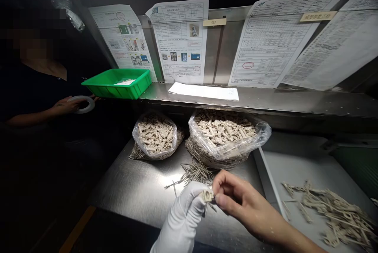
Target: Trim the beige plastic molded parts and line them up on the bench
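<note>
Both hands pinch one small beige plastic part (208, 195): gloved left hand (186, 213) from the left, bare right hand (236, 200) from the right, near table edge. Metal pins (195, 174) just beyond; two bags of parts (227, 133) farther back.

L hand (184, 215): white glove on, comes up from bottom edge of view, wrist low, fingers pointing up and to the R. Gloved fingertips (198, 194) bunched, thumb against index, pinched shut on a small beige part (208, 195).

R hand (236, 198): bare, enters from lower R, forearm running diag toward the corner, wrist about straight. Back of hand faces up. Fingers curled inward, thumb + index tips (217, 196) closed on the same part from the R side. Other fingers folded loosely above.

Both hands meet tip to tip, L just below and L of R, touching via the part. Both raised, not resting on anything.
</note>
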Tool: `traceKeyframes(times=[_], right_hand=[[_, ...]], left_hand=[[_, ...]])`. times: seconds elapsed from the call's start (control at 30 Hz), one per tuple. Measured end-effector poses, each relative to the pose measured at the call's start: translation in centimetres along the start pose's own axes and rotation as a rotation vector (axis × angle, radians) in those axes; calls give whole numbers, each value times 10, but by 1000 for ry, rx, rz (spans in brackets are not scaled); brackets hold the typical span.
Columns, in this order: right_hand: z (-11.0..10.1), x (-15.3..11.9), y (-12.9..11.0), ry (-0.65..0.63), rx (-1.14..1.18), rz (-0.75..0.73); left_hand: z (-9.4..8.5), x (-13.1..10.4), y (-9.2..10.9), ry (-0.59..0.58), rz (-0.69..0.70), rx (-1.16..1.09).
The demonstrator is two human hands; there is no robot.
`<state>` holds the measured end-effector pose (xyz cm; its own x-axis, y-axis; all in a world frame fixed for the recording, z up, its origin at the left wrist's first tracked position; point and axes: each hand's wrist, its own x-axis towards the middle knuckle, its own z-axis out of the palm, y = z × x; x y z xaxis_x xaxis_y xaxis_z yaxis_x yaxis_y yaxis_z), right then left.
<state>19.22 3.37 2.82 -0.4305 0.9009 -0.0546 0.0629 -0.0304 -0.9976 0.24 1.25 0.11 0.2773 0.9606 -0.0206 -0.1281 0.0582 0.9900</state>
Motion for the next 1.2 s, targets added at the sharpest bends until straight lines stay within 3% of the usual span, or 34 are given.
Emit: traceKeyframes(times=[0.1, 0.23, 0.33, 0.4, 0.5, 0.6, 0.77, 0.83, 0.9, 1.03, 1.1, 1.2], right_hand=[[-5, 1, 6, 134, -291, -134], [-15, -2, 10, 409, -654, -589], [-20, -6, 8, 286, -720, -900], [-20, -7, 6, 166, -829, -983], [-18, -6, 2, 90, -959, -973], [-16, -3, -2, 54, -922, -921], [-19, 0, -1, -26, -763, -876], [-21, 0, 2, -6, -760, -863], [-23, 1, 5, 112, -767, -829], [-23, 0, 7, 368, -740, -686], [-20, 0, 6, 420, -713, -605], [-13, 0, 3, 377, -629, -504]], left_hand=[[2, 2, -3, 52, 132, 64], [1, 2, -10, 165, 287, 238], [-3, 1, -12, 170, 315, 312], [-5, 2, -10, 103, 310, 306], [-7, 3, -5, -25, 262, 297], [-5, 4, 2, -61, 159, 210], [-4, 9, 2, -205, -413, -416], [-7, 12, 1, -251, -521, -557], [-7, 14, 2, -201, -476, -500], [1, 13, 6, 104, -284, -219], [6, 10, 4, 217, -209, -137], [10, 6, -3, 322, -150, -34]])
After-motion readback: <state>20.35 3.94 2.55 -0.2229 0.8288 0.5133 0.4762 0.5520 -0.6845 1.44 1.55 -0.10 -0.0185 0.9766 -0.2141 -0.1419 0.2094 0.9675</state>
